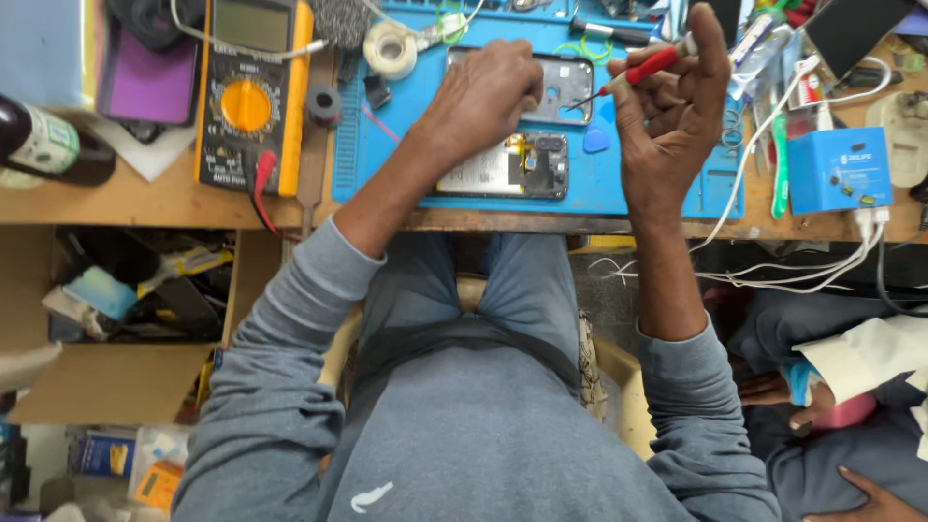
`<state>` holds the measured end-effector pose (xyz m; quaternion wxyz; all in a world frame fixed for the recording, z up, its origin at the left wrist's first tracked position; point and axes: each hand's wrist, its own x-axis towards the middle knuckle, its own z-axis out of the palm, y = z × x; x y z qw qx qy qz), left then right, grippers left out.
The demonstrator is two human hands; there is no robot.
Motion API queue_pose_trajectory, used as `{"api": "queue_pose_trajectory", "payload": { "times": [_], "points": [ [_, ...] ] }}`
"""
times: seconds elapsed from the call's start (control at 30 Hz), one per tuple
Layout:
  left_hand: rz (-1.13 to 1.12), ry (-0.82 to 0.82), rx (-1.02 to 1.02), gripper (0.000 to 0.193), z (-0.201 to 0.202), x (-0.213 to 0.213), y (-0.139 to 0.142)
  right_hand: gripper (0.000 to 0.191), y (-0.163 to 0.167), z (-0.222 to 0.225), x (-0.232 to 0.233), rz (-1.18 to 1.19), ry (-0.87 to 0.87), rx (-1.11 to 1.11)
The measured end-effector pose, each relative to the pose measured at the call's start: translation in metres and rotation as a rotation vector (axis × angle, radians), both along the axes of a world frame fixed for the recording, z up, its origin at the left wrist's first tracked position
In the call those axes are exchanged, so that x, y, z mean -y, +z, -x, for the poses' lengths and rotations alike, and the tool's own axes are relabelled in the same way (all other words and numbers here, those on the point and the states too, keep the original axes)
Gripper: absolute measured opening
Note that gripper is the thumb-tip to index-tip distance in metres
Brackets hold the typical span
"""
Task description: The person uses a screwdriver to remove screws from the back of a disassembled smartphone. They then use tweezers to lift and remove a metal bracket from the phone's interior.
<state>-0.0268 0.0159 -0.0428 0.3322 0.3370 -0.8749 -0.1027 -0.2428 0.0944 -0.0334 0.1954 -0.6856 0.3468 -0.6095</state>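
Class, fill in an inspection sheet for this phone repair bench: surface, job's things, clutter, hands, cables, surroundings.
Surface: wooden bench with a blue work mat on it.
Job's things: grey phone frame on the mat; opened phone nearer the person; red-handled screwdriver, tip toward the frame.
Clutter: yellow multimeter, tape roll, blue pick, small blue box, dark bottle.
Hands: left hand rests on the frame; right hand holds the screwdriver in its fingers.
Cables: white cables hang over the bench edge; red meter lead.
Surroundings: open cardboard box of odds below; another person's hand at lower right.
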Motion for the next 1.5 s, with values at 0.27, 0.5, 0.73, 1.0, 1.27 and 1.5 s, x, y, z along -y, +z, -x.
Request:
{"api": "queue_pose_trajectory", "payload": {
  "times": [0.27,0.5,0.73,1.0,1.27,1.5],
  "points": [
    [-0.012,-0.060,0.058,0.016,-0.004,-0.015,0.008,0.065,-0.012,0.003,-0.006,-0.016,-0.038,-0.169],
    [-0.059,-0.135,0.142,0.082,-0.001,-0.050,0.013,0.064,-0.011,0.001,-0.006,-0.007,-0.061,-0.202],
    [-0.036,-0.116,0.124,0.093,-0.002,-0.057,0.009,0.065,-0.012,0.002,-0.006,0.025,-0.070,-0.230],
    [-0.063,-0.089,0.155,0.086,-0.001,-0.060,0.009,0.067,-0.013,0.003,-0.007,0.032,-0.072,-0.225],
    [-0.024,-0.097,0.125,0.083,-0.002,-0.061,0.008,0.066,-0.012,0.002,-0.009,0.024,-0.067,-0.231],
    [-0.076,-0.077,0.127,0.084,-0.001,-0.062,0.007,0.064,-0.012,0.000,-0.009,0.058,-0.132,-0.280]
  ]
}}
